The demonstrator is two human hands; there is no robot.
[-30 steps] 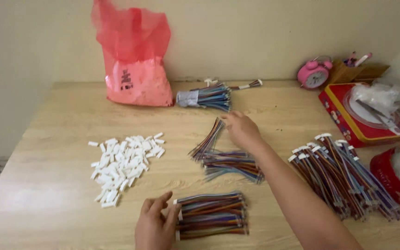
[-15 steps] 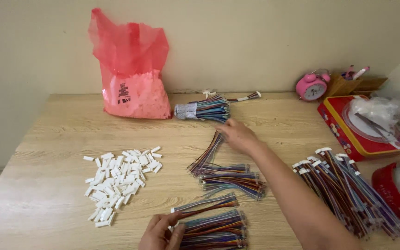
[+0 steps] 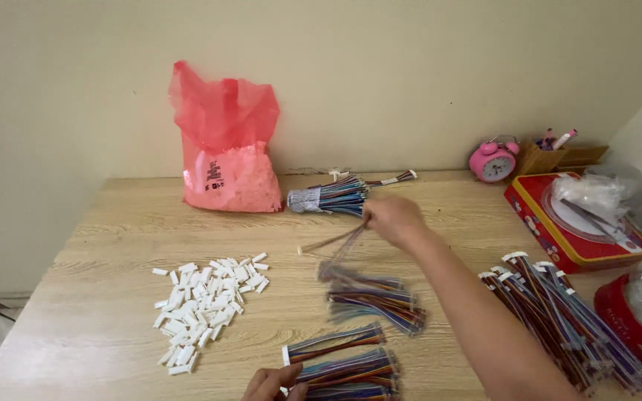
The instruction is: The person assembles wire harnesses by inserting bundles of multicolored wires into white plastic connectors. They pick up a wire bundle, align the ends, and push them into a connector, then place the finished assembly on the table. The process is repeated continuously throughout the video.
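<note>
The right hand (image 3: 393, 217) was closed around a thin bunch of coloured wires (image 3: 334, 243), lifted above the wooden table (image 3: 113, 245) over a wire pile (image 3: 373, 297). The left hand (image 3: 270, 385) touched the near wire bundle (image 3: 343, 364); whether it gripped was unclear. White connectors (image 3: 202, 304) lay to the left.

Left hand (image 3: 270, 384) mostly below the frame edge; lifted wires (image 3: 334, 243) perhaps motion-blurred.
</note>
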